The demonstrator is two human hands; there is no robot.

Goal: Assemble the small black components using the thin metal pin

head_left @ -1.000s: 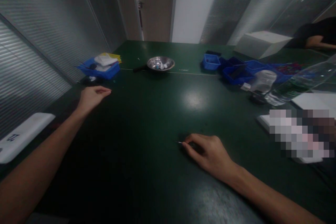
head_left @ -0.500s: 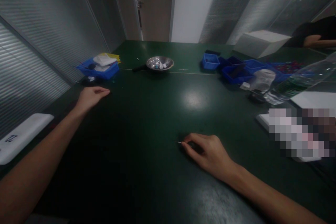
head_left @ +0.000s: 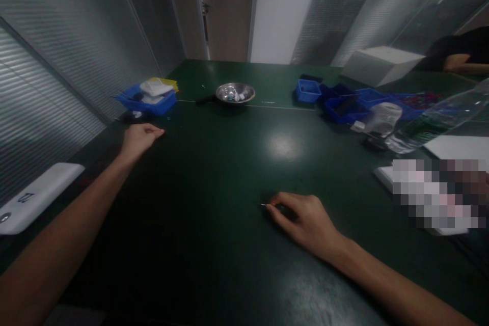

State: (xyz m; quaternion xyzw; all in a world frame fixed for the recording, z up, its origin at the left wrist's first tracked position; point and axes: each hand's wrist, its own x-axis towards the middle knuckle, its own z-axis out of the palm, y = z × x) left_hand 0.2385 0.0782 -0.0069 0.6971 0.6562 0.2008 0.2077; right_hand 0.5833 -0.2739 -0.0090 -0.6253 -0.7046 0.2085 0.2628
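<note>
My right hand [head_left: 303, 221] rests low over the green table [head_left: 214, 173], thumb and forefinger pinched together. From the fingertips a thin, shiny piece [head_left: 263, 205] sticks out to the left; it is too small for me to tell its kind. My left hand [head_left: 141, 140] is stretched out at the far left, its fingertips pressed together. Whatever it may hold I cannot make out. Just beyond that hand stands a blue basket [head_left: 162, 107] with a white bundle [head_left: 155, 86] and something yellow in it.
A metal bowl [head_left: 225, 87] with small white pieces stands at the back. Right of it are several blue bins [head_left: 308, 92], a clear bottle [head_left: 424, 125] and a white box [head_left: 380, 63]. A white case [head_left: 42, 191] lies at the left. Another person's arm [head_left: 456, 62] shows at far right.
The view has shifted slightly. My left hand sits a touch further right in the picture. My right hand keeps its pinch on the thin piece in nearly the same spot.
</note>
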